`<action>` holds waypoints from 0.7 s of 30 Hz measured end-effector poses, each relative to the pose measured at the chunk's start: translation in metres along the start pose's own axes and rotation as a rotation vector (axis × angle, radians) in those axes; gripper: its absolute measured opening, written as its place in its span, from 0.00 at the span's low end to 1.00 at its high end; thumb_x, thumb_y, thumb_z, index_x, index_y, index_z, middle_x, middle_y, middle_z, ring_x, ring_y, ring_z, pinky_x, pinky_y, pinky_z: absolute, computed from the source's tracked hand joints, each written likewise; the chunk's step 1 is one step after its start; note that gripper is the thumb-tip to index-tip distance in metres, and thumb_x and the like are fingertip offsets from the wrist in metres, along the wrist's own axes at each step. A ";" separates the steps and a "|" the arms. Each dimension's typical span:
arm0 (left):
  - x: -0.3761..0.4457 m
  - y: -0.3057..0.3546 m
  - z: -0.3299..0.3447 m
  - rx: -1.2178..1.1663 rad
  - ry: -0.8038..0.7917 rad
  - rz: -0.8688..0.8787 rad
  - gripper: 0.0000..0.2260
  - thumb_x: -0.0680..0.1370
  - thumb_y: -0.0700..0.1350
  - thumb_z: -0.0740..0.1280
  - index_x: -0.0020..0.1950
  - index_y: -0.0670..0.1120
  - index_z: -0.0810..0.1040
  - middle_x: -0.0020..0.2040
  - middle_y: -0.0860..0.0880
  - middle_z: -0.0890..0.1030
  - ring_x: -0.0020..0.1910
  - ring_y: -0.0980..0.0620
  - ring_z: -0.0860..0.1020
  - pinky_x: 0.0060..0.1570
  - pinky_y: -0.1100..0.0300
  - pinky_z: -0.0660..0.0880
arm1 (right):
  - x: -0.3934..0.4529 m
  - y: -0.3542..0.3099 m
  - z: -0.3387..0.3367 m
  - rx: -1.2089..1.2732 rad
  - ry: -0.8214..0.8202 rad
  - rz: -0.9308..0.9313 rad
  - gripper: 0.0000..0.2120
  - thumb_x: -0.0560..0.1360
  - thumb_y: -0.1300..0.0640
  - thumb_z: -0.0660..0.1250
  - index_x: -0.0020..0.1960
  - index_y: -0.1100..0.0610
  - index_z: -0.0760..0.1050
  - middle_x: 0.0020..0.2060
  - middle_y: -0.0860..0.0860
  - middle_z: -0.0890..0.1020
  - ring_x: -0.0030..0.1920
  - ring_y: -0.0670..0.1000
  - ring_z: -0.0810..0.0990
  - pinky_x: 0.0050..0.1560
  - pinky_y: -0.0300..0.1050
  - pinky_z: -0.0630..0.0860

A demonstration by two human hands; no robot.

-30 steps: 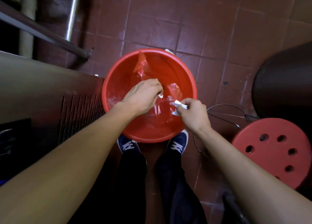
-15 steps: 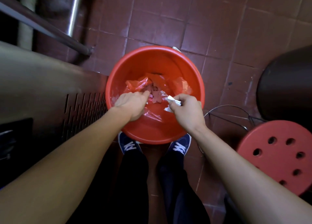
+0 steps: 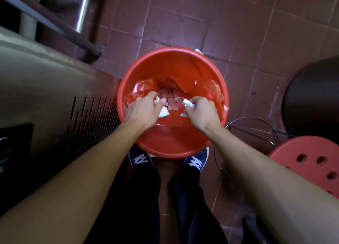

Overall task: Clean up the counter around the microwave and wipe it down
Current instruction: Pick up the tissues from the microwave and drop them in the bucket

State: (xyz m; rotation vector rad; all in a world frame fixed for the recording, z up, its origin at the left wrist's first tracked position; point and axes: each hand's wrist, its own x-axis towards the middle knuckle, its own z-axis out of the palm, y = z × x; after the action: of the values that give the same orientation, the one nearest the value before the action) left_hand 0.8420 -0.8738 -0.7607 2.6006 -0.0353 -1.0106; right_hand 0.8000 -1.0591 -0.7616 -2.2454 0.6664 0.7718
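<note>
Change since the earlier frames: both hands have sunk lower into the red bucket, and the red plastic bag, held up a second ago, now lies spread open across the bucket's inside.

Head view, sole view; all places given from the red bucket.

1. Red bucket: stands on the tiled floor, directly in front of the person's two shoes, its near rim just above the toes.
2. Red plastic bag: inside the bucket, crumpled against the far and side walls, mouth open upward. Small pale scraps lie at its centre, between the hands.
3. Left hand: inside the bucket's left half, fingers curled round a piece of white tissue that shows below the fingertips.
4. Right hand: inside the bucket's right half, fingers curled, pinching a second white wad at its inner edge.
5. Steel cabinet: left of the bucket, touching or nearly touching its rim; vent slots on the near face.
6. Red stool: right of the bucket and nearer the person, well apart; top has round holes.
7. Wire loop: on the floor between bucket and stool.
8. Dark round bin: right of the bucket.

Judgement: the bag's open centre lies straight ahead of and below both hands, equally near each. Release of both wads there appears the step in hand.
</note>
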 end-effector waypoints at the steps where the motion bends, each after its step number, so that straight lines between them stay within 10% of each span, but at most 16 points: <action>1: 0.000 0.000 0.001 -0.032 -0.007 -0.034 0.25 0.82 0.64 0.52 0.75 0.55 0.65 0.62 0.43 0.81 0.60 0.36 0.78 0.59 0.44 0.73 | 0.002 0.000 -0.001 -0.003 -0.010 0.005 0.11 0.74 0.55 0.64 0.54 0.56 0.80 0.46 0.58 0.85 0.50 0.63 0.81 0.47 0.48 0.77; 7: -0.006 0.002 -0.003 0.176 -0.037 0.037 0.17 0.83 0.54 0.57 0.70 0.52 0.72 0.62 0.44 0.80 0.58 0.37 0.79 0.57 0.46 0.75 | -0.003 0.001 -0.004 -0.047 -0.112 0.008 0.20 0.78 0.55 0.65 0.69 0.55 0.73 0.62 0.62 0.80 0.64 0.65 0.76 0.65 0.52 0.72; 14: -0.028 0.011 -0.014 0.385 -0.030 0.171 0.14 0.81 0.50 0.58 0.62 0.49 0.78 0.59 0.48 0.80 0.59 0.44 0.75 0.58 0.47 0.72 | -0.026 -0.001 -0.012 -0.160 -0.206 -0.094 0.18 0.78 0.56 0.63 0.66 0.54 0.77 0.54 0.62 0.83 0.50 0.63 0.83 0.55 0.54 0.80; 21: -0.082 0.039 -0.055 0.363 -0.076 0.192 0.14 0.81 0.50 0.58 0.63 0.50 0.77 0.61 0.49 0.79 0.63 0.45 0.73 0.63 0.48 0.68 | -0.074 -0.027 -0.055 -0.284 -0.206 -0.167 0.15 0.79 0.54 0.61 0.64 0.52 0.78 0.58 0.59 0.82 0.58 0.62 0.80 0.59 0.52 0.77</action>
State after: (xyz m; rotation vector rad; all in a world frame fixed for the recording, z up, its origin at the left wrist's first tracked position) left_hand 0.8212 -0.8812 -0.6575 2.8040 -0.5230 -1.1172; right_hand 0.7844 -1.0632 -0.6665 -2.3918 0.2808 1.0496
